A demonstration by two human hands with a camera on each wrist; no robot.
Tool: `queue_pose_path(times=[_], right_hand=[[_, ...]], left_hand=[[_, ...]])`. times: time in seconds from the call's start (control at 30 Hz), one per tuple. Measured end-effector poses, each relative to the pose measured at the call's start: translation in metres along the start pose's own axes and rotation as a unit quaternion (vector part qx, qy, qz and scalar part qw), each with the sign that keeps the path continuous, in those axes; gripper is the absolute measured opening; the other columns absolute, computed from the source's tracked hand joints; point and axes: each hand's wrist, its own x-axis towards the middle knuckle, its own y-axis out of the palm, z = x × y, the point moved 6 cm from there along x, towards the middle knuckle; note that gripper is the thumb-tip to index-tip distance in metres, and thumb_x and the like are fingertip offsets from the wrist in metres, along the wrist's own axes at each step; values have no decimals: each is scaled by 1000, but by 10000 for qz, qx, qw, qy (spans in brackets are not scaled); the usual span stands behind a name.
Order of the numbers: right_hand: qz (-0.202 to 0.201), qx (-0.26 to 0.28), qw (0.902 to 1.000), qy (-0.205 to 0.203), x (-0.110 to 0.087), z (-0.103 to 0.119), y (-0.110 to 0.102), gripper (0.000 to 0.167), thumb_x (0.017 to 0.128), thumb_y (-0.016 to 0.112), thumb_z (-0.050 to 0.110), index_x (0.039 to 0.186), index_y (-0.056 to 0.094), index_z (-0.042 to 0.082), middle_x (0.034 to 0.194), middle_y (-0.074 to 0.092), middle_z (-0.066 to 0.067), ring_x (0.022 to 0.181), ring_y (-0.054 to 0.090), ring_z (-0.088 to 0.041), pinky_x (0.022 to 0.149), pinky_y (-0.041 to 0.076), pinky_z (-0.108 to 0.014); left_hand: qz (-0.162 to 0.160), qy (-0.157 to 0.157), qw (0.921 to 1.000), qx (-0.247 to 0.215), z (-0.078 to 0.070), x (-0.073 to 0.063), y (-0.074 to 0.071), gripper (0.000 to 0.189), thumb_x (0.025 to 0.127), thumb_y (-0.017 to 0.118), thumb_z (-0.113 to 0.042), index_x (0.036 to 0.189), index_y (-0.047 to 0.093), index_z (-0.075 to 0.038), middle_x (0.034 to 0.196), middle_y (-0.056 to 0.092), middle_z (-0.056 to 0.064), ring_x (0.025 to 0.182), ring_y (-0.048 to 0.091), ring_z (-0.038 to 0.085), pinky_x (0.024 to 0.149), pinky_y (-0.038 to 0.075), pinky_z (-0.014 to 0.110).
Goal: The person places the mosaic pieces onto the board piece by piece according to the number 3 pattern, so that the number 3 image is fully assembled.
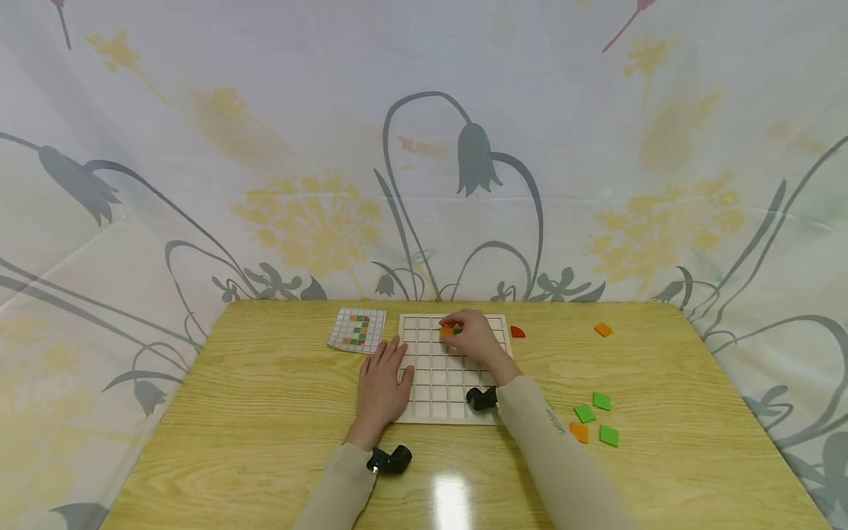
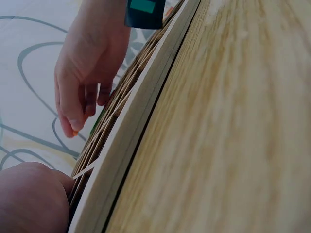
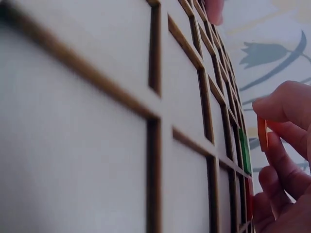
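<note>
A pale wooden board (image 1: pixel 439 394) with a raised grid of square cells lies on the table. My right hand (image 1: pixel 475 340) is over its far part, pinching a thin orange square tile (image 3: pixel 263 133) between thumb and fingers, just off the grid. Close by, a green tile (image 3: pixel 244 150) sits in a cell, with a red piece (image 3: pixel 249 199) in the neighbouring one; the hand partly hides them in the head view. My left hand (image 1: pixel 383 383) rests flat along the board's left edge, its fingers straight. Past its fingertips lies a paper card (image 1: pixel 339 340) showing a coloured-square pattern on a grid.
A red quarter-round piece (image 1: pixel 517 332) lies just right of the board. Farther right are an orange tile (image 1: pixel 603 329) and, nearer, several green tiles (image 1: pixel 609 436) with another orange tile (image 1: pixel 579 432). A patterned cloth (image 1: pixel 424 221) hangs behind the table.
</note>
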Motion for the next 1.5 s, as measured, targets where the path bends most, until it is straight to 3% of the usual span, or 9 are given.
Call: queue_pose_path(times=[0.33,0.6,0.97,1.5], right_hand=[[-52,-57,9999,103,4,-3,11,16,87,76,11,103,79,12,112,65,-7,108,55,-29,90,49,-46],[87,251,9993,263,-1,-5,6,24,86,75,9,111,77,11,117,63,-9,107,56,-29,92,49,-47],[136,187,9995,218,0,-6,3,15,86,73,6,99,78,13,111,64,-7,102,58,-27,90,50,-43],[210,61,9998,41,1,-5,5,13,88,74,6,98,81,11,110,66,-5,108,59,-30,94,50,-47]], left_hand=[[3,-17,10000,-97,0,0,1,47,104,53,-28,146,52,-8,157,38,8,147,26,33,115,21,58],[66,-55,9999,-122,0,-1,1,47,104,53,-29,147,51,-9,158,36,7,148,24,33,116,19,58],[28,-41,9998,-185,1,0,1,47,103,54,-29,146,52,-9,157,38,7,147,26,33,115,20,58],[35,-30,9999,-131,2,-1,1,47,104,53,-28,146,51,-8,158,37,8,147,24,33,115,20,58]])
